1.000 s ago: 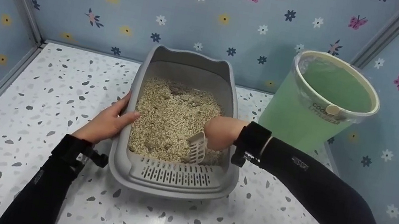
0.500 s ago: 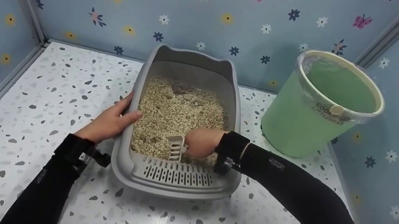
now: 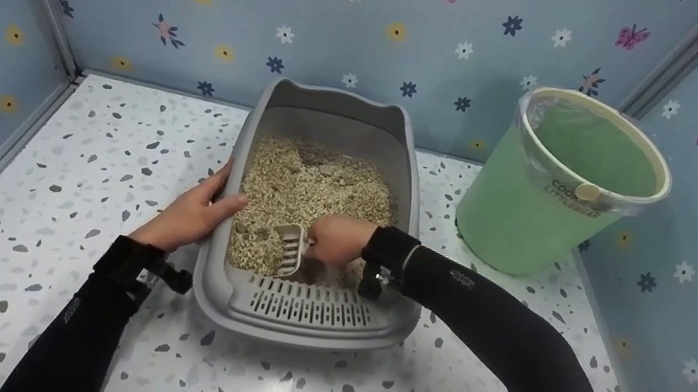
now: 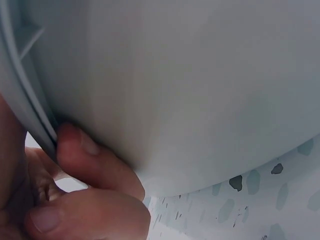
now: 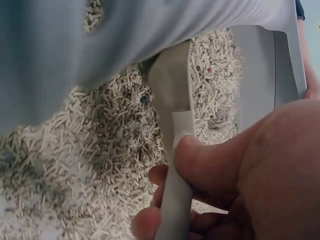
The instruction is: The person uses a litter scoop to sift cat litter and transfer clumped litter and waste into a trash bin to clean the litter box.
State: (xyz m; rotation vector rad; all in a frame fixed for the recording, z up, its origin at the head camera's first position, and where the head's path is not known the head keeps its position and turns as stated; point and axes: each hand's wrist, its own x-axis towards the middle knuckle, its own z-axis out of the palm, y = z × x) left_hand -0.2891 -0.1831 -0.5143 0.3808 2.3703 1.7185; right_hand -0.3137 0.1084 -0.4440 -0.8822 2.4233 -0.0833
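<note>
A grey litter box (image 3: 300, 332) stands on the floor with pale pellet litter (image 3: 350, 189) inside. On its left side my left hand (image 3: 186, 216) grips the rim, thumb over the top; the left wrist view shows fingers (image 4: 95, 162) curled under the edge. My right hand (image 3: 339, 241) holds a litter scoop (image 5: 172, 82) by its handle, thumb along it. The slotted scoop head stands tilted on edge in the litter, close to the box's slotted front ledge (image 3: 310, 304). The lower edge of the scoop is partly buried.
Right of the box stands a green bin (image 3: 518, 211) with a clear liner folded over its rim. Flower-patterned blue walls (image 3: 350, 24) enclose the back and both sides. The floor (image 3: 113, 147) is white with grey speckles.
My right hand has moved left with the scoop through the litter along the box's front. Loosened litter shows a darker gap behind it. The left hand keeps its grip on the rim.
</note>
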